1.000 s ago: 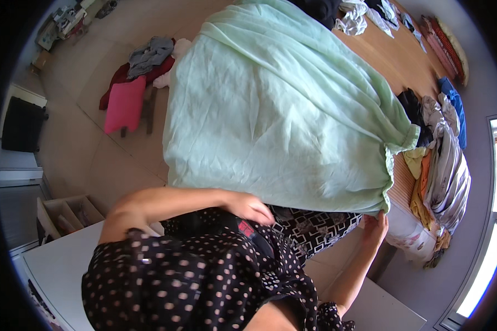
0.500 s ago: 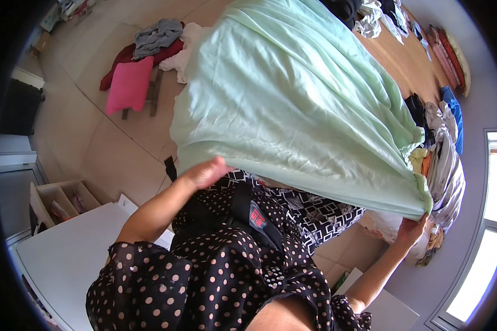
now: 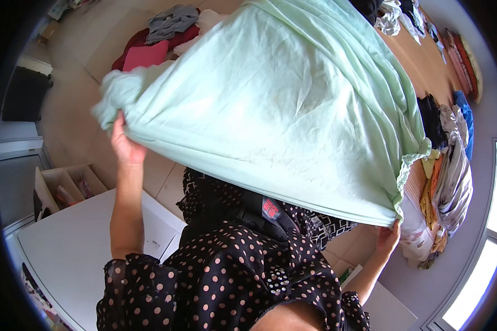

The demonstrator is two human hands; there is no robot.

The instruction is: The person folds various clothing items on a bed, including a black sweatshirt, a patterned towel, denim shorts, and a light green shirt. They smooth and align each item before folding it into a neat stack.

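Note:
A large pale green bed sheet [image 3: 270,116] with a gathered, ruffled right edge spreads out in front of my body. Its near edge is stretched taut between my two hands. At the left, my left hand [image 3: 128,144] grips the sheet just below a bunched, motion-blurred corner. My right hand [image 3: 388,238] pinches the near right corner, where the ruffled edge comes down. The sheet's far end runs out past the top of the view, and its cloth covers most of what lies beneath.
A pink cushion [image 3: 143,55], a grey garment [image 3: 172,23] and dark red cloth are piled at the far left. Heaped clothes [image 3: 453,176] lie along the right wall by the window. A white cabinet top [image 3: 88,243] and an open drawer [image 3: 72,187] stand at my left.
My left hand has swung out to the left and taken hold of the sheet, pulling that side wide over the pink cushion. My right hand has come slightly inward and down with its corner.

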